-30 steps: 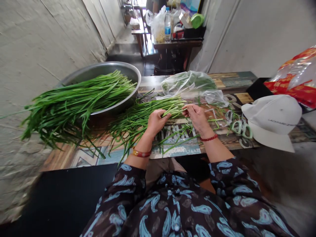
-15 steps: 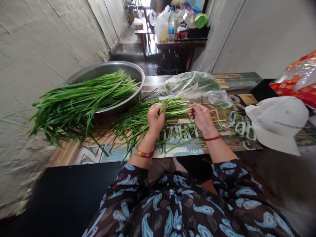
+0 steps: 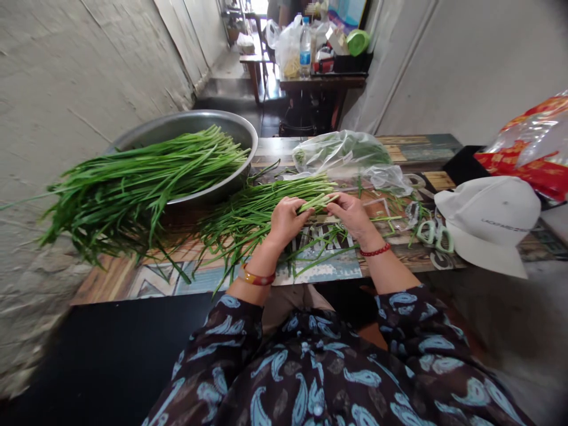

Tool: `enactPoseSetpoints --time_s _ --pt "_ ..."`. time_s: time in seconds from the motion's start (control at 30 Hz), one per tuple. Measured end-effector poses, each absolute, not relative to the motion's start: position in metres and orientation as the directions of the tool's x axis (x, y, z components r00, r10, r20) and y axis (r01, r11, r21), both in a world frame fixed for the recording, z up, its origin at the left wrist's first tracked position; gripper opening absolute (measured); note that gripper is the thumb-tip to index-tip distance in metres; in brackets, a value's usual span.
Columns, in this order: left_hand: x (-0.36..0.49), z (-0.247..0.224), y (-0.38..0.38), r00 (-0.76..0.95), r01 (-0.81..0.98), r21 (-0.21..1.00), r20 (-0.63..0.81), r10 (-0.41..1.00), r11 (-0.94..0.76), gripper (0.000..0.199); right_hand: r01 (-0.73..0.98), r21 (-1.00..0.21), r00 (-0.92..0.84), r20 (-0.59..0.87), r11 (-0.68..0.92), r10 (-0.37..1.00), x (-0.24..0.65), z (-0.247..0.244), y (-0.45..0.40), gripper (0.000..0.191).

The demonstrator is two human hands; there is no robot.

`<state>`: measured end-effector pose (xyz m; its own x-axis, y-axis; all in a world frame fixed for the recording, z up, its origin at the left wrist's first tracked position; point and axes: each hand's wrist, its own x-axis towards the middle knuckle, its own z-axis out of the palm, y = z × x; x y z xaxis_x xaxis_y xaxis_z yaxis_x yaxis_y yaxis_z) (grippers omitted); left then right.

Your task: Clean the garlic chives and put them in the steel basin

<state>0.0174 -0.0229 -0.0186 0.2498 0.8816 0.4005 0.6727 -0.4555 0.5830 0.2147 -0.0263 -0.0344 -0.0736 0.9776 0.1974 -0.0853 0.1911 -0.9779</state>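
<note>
My left hand (image 3: 286,223) is closed around a small bunch of garlic chives (image 3: 316,203), whose pale stem ends point right. The fingers of my right hand (image 3: 354,216) pinch at those stem ends. Beneath and behind my hands, a loose pile of chives (image 3: 239,208) lies on the table (image 3: 109,281). To the left stands a large metal basin (image 3: 254,148) heaped with more chives (image 3: 164,165), their leaves drooping over its rim. Cut or stripped green bits (image 3: 331,236) are scattered near my wrists.
Behind the pile lies a clear plastic bag (image 3: 346,148) with greens inside. Scissors with pale handles (image 3: 435,235) and a white cap (image 3: 488,222) are at right, near a red plastic package (image 3: 532,148). A farther table (image 3: 323,83) holds a water bottle (image 3: 305,50) and bags.
My right hand has moved slightly left and down, closer to my left hand. My left hand has lowered a little and turned, showing more of the held stems. The view has shifted slightly.
</note>
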Motion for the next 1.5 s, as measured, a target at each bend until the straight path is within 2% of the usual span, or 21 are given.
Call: enactPoseSetpoints --time_s 0.2,0.37,0.5,0.6,0.7,0.8,0.93,1.03,1.17,1.3,1.43,1.5 --pt "0.016 -0.02 -0.021 0.22 0.578 0.706 0.347 0.912 -0.408 0.025 -0.042 -0.984 -0.116 0.177 0.173 0.977 0.21 -0.035 -0.026 0.036" --pt "0.015 -0.022 -0.021 0.239 0.481 0.793 0.29 0.927 -0.373 0.026 -0.028 -0.986 -0.077 0.165 0.164 0.983 0.211 -0.033 -0.026 0.039" --pt "0.013 -0.021 -0.019 0.062 0.231 0.927 0.288 0.956 -0.294 0.038 -0.046 -0.981 -0.012 0.187 0.186 0.982 0.213 -0.036 -0.024 0.04" --pt "0.011 -0.019 -0.018 -0.083 0.115 0.959 0.268 0.96 -0.258 0.04 -0.062 -0.982 -0.014 0.181 0.18 0.983 0.215 -0.036 -0.025 0.039" --pt "0.011 -0.019 -0.018 -0.051 0.165 0.944 0.297 0.954 -0.285 0.043 -0.059 -0.983 -0.025 0.173 0.172 0.985 0.214 -0.036 -0.025 0.038" --pt "0.013 -0.02 -0.019 0.127 0.294 0.89 0.324 0.938 -0.347 0.042 -0.052 -0.984 -0.017 0.169 0.168 0.985 0.212 -0.037 -0.024 0.036" --pt "0.015 -0.022 -0.02 0.293 0.478 0.765 0.324 0.899 -0.431 0.027 -0.071 -0.978 -0.039 0.201 0.198 0.979 0.211 -0.041 -0.022 0.034" --pt "0.016 -0.022 -0.019 0.336 0.547 0.691 0.334 0.88 -0.472 0.02 -0.066 -0.973 -0.067 0.226 0.222 0.972 0.212 -0.043 -0.021 0.033" --pt "0.016 -0.022 -0.019 0.311 0.581 0.665 0.351 0.883 -0.469 0.027 0.014 -0.957 -0.048 0.288 0.289 0.956 0.21 -0.046 -0.02 0.026" --pt "0.015 -0.021 -0.019 0.256 0.574 0.692 0.356 0.899 -0.437 0.029 0.084 -0.933 0.143 0.359 0.35 0.922 0.214 -0.047 -0.016 0.018" --pt "0.014 -0.02 -0.019 0.223 0.57 0.711 0.347 0.911 -0.411 0.03 0.001 -0.948 0.404 0.293 0.319 0.867 0.231 -0.045 -0.012 0.016" --pt "0.013 -0.02 -0.019 0.211 0.57 0.718 0.343 0.915 -0.401 0.027 0.017 -0.946 0.467 0.294 0.324 0.834 0.241 -0.043 -0.013 0.016"
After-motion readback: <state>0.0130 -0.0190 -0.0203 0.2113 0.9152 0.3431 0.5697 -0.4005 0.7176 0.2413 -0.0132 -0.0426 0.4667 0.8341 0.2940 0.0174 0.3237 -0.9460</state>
